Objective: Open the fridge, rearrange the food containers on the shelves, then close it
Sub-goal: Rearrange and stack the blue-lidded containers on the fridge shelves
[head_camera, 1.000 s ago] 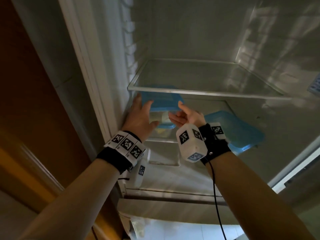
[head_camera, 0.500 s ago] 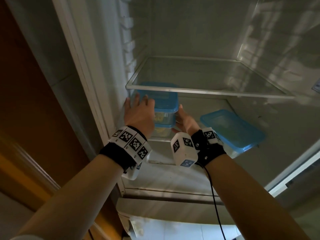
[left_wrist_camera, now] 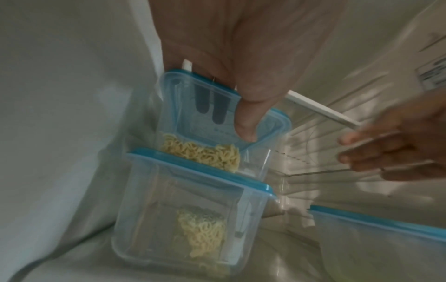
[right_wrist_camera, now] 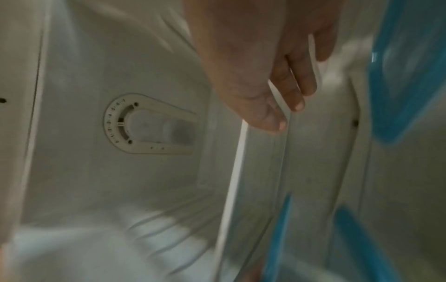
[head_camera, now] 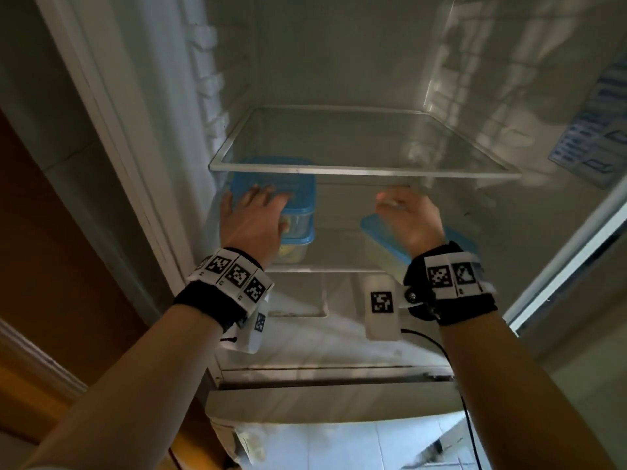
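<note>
Left hand (head_camera: 252, 220) grips the upper noodle container (left_wrist_camera: 217, 133), thumb on its lid, stacked on another (left_wrist_camera: 193, 215); right hand (head_camera: 409, 217), fingers loosely spread, holds nothing beside it.

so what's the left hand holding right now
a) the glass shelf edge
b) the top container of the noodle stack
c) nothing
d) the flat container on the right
b: the left hand grips the top container, thumb on its blue lid, stacked on the lower container; the right hand holds nothing.
</note>
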`<state>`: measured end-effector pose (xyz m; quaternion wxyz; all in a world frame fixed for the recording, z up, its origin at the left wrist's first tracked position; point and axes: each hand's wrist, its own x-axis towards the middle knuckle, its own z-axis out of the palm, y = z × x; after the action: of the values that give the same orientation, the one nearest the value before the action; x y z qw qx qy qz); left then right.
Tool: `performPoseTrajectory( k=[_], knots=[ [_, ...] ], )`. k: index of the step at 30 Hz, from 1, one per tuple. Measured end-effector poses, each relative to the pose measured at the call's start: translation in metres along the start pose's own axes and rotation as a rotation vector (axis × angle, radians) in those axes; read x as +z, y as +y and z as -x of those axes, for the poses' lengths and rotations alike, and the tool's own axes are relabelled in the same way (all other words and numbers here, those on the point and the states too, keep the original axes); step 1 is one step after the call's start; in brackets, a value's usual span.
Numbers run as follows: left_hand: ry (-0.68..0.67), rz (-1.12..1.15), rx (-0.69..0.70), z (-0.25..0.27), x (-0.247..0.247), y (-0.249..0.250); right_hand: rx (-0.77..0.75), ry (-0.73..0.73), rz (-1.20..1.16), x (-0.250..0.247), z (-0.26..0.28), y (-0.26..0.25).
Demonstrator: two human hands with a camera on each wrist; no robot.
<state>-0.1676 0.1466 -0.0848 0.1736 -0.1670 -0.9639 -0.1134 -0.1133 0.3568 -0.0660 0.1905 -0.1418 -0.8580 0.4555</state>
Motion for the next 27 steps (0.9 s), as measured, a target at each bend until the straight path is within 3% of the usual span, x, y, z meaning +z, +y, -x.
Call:
performPoseTrajectory(
  k=[4, 8, 16, 27],
  knots=[
    [0.010, 0.022, -0.006, -0.001, 0.003, 0.000, 0.278, 0.074, 0.289, -0.038, -0.005, 0.042],
    [0.042, 0.005, -0.006, 0.000, 0.004, 0.000, 0.431, 0.022, 0.181, -0.047, -0.003, 0.073],
    [0.052, 0.004, -0.016, 0.001, 0.006, 0.001, 0.469, 0.029, -0.281, -0.038, 0.003, 0.086],
    [0.040, 0.016, -0.008, 0.000, 0.004, 0.000, 0.351, -0.162, -0.190, 0.020, -0.023, 0.067]
  ],
)
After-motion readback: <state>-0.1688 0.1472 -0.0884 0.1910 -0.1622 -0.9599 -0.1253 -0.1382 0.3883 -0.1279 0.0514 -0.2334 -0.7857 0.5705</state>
